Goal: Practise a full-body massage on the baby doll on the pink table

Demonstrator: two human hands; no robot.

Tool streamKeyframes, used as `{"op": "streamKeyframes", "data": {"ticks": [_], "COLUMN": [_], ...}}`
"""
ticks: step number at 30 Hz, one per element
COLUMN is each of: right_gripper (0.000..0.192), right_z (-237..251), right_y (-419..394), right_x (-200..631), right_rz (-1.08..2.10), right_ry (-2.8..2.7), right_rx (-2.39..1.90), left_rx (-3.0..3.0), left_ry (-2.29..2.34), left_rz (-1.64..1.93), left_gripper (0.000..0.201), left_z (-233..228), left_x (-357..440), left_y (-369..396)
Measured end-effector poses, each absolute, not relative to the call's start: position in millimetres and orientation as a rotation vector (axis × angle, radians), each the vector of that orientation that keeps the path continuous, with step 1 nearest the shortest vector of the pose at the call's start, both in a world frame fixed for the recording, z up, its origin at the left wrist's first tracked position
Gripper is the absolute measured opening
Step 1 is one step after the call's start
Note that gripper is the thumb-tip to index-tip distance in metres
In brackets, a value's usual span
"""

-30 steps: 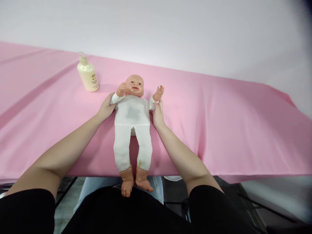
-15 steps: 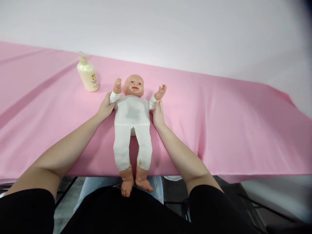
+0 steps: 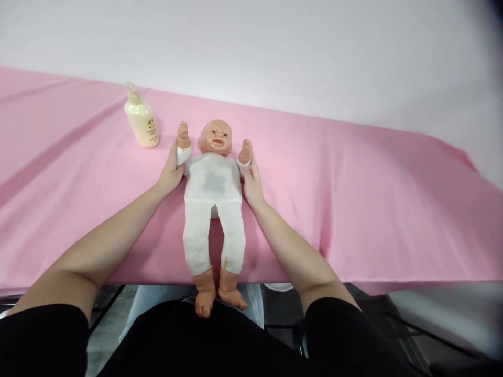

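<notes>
A baby doll with a white cloth body lies on its back, head away from me and feet past the table's front edge. A grey patch marks its chest. My left hand is closed around the doll's arm on the left. On the other side, my right hand grips the doll's arm on the right, thumb near its cuff. Both doll hands point upward. Parts of my fingers are hidden behind the doll's arms.
A pale yellow pump bottle stands at the back left, beyond my left hand. Pink cloth with soft folds covers the table. A white wall rises behind it. My legs are under the front edge.
The doll's arm on the right has swung inward and more upright with my right hand. The one on the left has tilted slightly outward. The doll's body and the bottle stay put.
</notes>
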State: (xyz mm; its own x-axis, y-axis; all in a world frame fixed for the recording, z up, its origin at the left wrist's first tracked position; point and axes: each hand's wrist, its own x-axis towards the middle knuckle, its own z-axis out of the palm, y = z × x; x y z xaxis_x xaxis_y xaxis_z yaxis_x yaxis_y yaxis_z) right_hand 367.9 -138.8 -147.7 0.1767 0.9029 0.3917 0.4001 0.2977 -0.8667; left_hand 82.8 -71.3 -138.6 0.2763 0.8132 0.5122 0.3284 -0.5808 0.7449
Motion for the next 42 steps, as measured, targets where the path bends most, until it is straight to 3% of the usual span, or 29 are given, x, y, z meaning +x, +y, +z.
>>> {"op": "streamKeyframes", "data": {"ticks": [4,9,15,23,36,42], "right_gripper": [0.073,0.062,0.055,0.054,0.069,0.063], "right_z": [-149.1,-149.6,-150.5,-151.3,-133.9,-145.5], "right_y": [-138.8,-138.0,-137.3,-136.0,-146.3,-139.0], "right_x": [370.0,370.6,372.4,371.9,361.4,367.0], "right_rz": [0.563,0.491,0.344,0.375,0.546,0.724], "right_ry": [-1.437,-1.576,-1.73,-1.697,-1.368,-1.093], "right_rx": [-1.336,-1.338,-1.349,-1.335,-1.23,-1.241], "left_rx": [2.109,2.204,2.259,2.263,1.858,1.667], "left_ry": [1.024,0.977,0.982,0.969,1.013,1.133], "left_rz": [1.268,1.232,1.184,1.172,1.226,1.252], "left_gripper": [0.068,0.055,0.062,0.067,0.063,0.07], "left_z": [-143.9,-153.1,-148.1,-148.5,-136.4,-147.4], "left_x": [83.0,80.7,81.6,80.9,85.0,81.3], "left_y": [-68.7,-65.5,-70.8,-70.6,-74.4,-67.0]}}
